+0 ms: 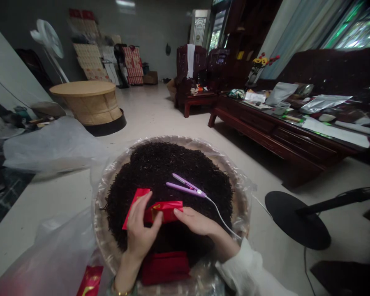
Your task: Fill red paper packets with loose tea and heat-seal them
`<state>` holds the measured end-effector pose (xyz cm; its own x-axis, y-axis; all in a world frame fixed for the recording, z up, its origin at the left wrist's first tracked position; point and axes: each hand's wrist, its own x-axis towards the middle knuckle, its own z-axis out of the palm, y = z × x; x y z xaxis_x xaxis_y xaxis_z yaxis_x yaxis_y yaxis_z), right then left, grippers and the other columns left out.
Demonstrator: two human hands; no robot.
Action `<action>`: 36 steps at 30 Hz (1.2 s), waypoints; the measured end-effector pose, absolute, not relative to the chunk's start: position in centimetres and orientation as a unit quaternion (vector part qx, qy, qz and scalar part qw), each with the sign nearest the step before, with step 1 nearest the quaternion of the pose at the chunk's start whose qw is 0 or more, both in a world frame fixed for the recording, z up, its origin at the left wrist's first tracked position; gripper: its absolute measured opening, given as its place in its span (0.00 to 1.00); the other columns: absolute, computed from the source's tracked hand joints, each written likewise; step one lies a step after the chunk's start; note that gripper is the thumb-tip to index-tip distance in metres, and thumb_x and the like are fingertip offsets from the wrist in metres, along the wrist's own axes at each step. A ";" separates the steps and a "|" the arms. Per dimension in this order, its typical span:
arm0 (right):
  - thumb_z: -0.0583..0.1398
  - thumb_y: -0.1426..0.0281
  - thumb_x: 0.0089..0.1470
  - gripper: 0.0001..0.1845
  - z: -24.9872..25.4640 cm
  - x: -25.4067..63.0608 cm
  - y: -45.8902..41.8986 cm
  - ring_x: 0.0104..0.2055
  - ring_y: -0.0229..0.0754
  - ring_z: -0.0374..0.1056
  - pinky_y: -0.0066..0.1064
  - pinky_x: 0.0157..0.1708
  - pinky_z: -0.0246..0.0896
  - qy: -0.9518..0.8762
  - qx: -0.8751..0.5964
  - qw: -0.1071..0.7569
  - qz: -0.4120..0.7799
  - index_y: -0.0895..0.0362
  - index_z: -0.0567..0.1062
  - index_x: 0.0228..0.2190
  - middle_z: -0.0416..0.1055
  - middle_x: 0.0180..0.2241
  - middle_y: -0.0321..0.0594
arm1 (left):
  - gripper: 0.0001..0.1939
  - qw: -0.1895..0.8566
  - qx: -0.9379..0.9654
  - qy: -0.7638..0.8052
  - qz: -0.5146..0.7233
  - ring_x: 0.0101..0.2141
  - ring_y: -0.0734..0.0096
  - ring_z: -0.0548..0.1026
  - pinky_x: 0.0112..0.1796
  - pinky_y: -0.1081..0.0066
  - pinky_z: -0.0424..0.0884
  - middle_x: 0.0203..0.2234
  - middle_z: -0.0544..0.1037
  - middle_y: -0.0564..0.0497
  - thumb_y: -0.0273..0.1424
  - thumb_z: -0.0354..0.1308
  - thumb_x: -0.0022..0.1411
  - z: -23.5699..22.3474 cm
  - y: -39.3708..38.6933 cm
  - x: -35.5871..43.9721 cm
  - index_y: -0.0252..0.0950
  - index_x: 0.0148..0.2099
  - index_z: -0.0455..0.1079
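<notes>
A small red packet with gold print [168,206] is pinched at its right end between the thumb and fingers of my right hand [195,220]. My left hand [142,226], fingers stretched and thumb apart, is at the packet's left end. Partly behind those fingers, another red packet [126,220] rests on a heap of dark, dry, twisted leaves like loose tea [172,160]. A purple mini hair straightener [188,188] lies on the heap just beyond, jaws apart, its white cord trailing right. Nearer me is a stack of dark red packets [165,268].
The leaves fill a round, plastic-lined basket [100,205]. Clear plastic bags [55,144] lie on the left, with a red packet [91,279] below. A black round stand base [297,220] is at right. Beyond are a wooden table [265,139] and a round bamboo drum [89,102].
</notes>
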<state>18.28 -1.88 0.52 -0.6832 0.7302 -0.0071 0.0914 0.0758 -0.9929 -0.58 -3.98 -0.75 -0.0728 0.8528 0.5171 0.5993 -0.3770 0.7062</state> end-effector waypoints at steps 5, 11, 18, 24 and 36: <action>0.38 0.43 0.57 0.41 0.7 18.0 -2.0 0.43 0.46 0.68 0.42 0.50 0.60 -0.712 -0.351 0.236 0.560 0.58 0.76 0.43 0.74 0.41 0.45 | 0.31 -0.019 0.835 0.454 0.309 0.45 0.54 0.70 0.44 0.56 0.68 0.52 0.74 0.44 0.26 0.61 0.54 -1.1 -5.1 0.3 0.39 0.60 0.61; 0.39 0.44 0.58 0.38 1.6 18.4 -2.7 0.46 0.45 0.67 0.40 0.51 0.59 -0.729 -0.334 0.280 0.528 0.57 0.75 0.43 0.74 0.43 0.44 | 0.31 0.040 0.805 0.475 0.352 0.43 0.58 0.69 0.44 0.60 0.70 0.47 0.76 0.46 0.19 0.60 0.49 -2.2 -4.8 0.1 0.37 0.56 0.62; 0.47 0.56 0.62 0.23 0.1 20.7 -0.7 0.50 0.48 0.68 0.45 0.53 0.59 -0.728 -0.473 0.350 0.352 0.55 0.75 0.44 0.74 0.46 0.47 | 0.23 0.042 0.735 0.542 0.405 0.40 0.59 0.72 0.42 0.60 0.71 0.41 0.78 0.47 0.25 0.62 0.49 -2.3 -4.0 -1.0 0.38 0.50 0.67; 0.49 0.55 0.60 0.30 -2.9 23.1 1.0 0.65 0.50 0.49 0.49 0.62 0.46 -0.804 -0.514 0.228 0.194 0.56 0.60 0.60 0.56 0.62 0.49 | 0.22 0.049 0.724 0.551 0.411 0.40 0.59 0.73 0.42 0.60 0.71 0.40 0.78 0.47 0.27 0.62 0.49 -2.5 -4.1 -1.3 0.38 0.49 0.68; 0.53 0.48 0.56 0.33 -2.1 17.6 -2.1 0.63 0.58 0.48 0.53 0.56 0.44 -0.860 -0.494 0.122 0.045 0.52 0.63 0.57 0.54 0.62 0.52 | 0.21 0.059 0.709 0.558 0.427 0.40 0.58 0.74 0.42 0.60 0.71 0.39 0.78 0.47 0.32 0.62 0.51 -1.8 -3.6 -0.9 0.38 0.49 0.69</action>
<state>17.63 -2.13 -2.06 -0.4821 0.8603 0.1659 0.8385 0.5079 -0.1973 -0.92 -3.59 -1.84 0.0112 0.8418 0.5396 0.7408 -0.3694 0.5610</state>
